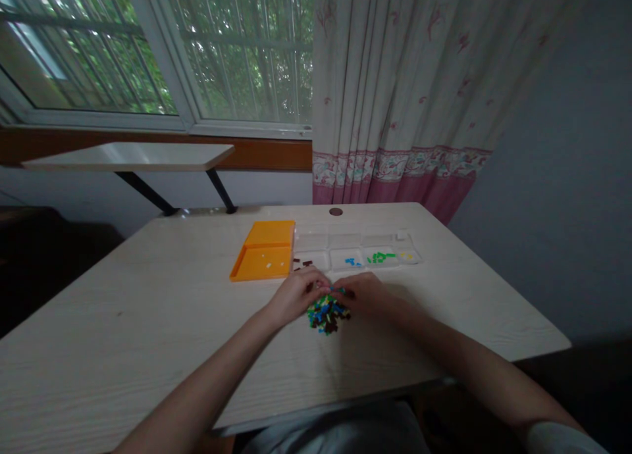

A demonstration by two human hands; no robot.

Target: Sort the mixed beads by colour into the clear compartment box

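Loose pile of small multicoloured pieces [328, 316] on the counter [172, 316], mid-width, between the front edge and the clear tray [363, 246]. Left hand [297, 293] and right hand [364, 289] meet at the pile's far side, fingers bent and nearly together; whether either pinches a piece, I can't make out. Risk 1: pieces scatter toward the front edge, the likely cause being a sideways push into the unwalled heap. Risk 2: colours mix, since the brown pieces [307, 263], blue pieces [352, 261], green pieces [380, 257] and yellow pieces [407, 256] lie in neighbouring shallow compartments. Risk 3: a knuckle bumps the tray's near edge, left hand being close to its left corner beside the orange box [270, 233]; contact unclear.
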